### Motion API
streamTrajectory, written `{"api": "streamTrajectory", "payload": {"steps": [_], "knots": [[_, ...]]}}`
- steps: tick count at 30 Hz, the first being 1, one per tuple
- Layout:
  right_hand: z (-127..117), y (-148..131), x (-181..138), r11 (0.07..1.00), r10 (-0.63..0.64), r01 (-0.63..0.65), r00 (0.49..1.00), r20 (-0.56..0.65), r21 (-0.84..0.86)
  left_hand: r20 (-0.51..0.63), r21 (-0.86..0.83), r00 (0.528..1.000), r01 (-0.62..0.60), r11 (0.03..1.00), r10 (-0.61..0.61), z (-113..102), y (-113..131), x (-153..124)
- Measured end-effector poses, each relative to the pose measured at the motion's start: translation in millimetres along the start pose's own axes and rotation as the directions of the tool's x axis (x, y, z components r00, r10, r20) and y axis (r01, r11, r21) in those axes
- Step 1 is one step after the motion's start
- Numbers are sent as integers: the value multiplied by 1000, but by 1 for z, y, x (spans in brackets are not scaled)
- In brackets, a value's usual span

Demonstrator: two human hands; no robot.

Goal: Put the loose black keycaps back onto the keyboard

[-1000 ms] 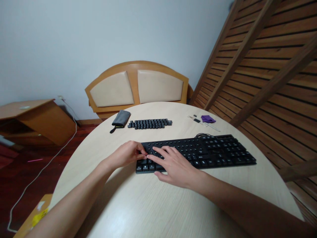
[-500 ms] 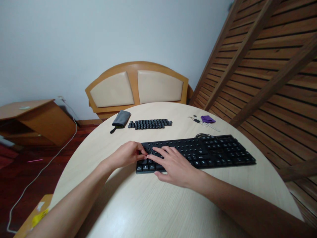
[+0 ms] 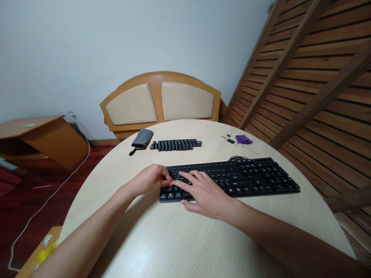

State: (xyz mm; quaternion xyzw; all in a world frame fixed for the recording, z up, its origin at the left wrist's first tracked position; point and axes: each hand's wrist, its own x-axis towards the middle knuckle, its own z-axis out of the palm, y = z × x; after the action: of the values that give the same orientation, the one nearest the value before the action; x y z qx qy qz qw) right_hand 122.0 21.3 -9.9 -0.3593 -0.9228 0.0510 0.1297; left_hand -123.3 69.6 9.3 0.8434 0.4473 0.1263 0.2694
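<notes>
A black keyboard lies across the round pale wooden table. My left hand rests at the keyboard's left end with its fingers curled and pinched together on a key there; what they hold is too small to make out. My right hand lies flat over the left part of the keyboard, fingers stretched out toward the left hand's fingertips. Farther back sits a block of loose black keycaps set out in rows.
A grey pouch lies left of the keycaps. A purple cloth and small tools lie at the back right. A padded wooden chair stands behind the table, slatted wooden panels on the right, a low cabinet on the left.
</notes>
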Motion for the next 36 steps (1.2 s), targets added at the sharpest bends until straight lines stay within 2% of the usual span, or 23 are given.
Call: {"api": "streamTrajectory", "payload": {"steps": [4, 10, 15, 17, 19, 21, 23, 25, 29, 36], "knots": [[-1, -1, 1, 1000, -4, 4, 1000, -1, -7, 33, -61, 999, 13, 998, -11, 0, -1, 1], [-1, -2, 2, 1000, -12, 11, 1000, -7, -15, 34, 58, 999, 16, 998, -18, 2, 4, 0], [2, 0, 1, 1000, -9, 9, 1000, -11, -20, 79, -134, 996, 40, 990, -30, -1, 5, -1], [3, 1, 1, 1000, -10, 10, 1000, -11, -18, 8, -177, 999, 40, 983, -39, -1, 1, 2], [3, 2, 1, 1000, -11, 11, 1000, -10, -11, -191, -110, 981, 19, 994, -40, 2, -8, 8], [4, 2, 1, 1000, -13, 13, 1000, -9, -6, -434, 40, 901, 42, 998, -21, 6, -21, 15], [4, 2, 1, 1000, -14, 14, 1000, -11, -5, -530, 93, 847, 93, 991, -30, 11, -36, 21], [4, 2, 1, 1000, -14, 14, 1000, -12, -5, -552, 134, 834, 113, 984, -21, 15, -50, 27], [4, 3, 0, 1000, -14, 14, 1000, -20, -6, -511, 192, 859, 129, 973, -13, 20, -72, 35], [1, 1, 0, 1000, -20, 20, 1000, -19, -13, -451, 225, 890, 183, 957, -65, 23, -84, 40]]}}
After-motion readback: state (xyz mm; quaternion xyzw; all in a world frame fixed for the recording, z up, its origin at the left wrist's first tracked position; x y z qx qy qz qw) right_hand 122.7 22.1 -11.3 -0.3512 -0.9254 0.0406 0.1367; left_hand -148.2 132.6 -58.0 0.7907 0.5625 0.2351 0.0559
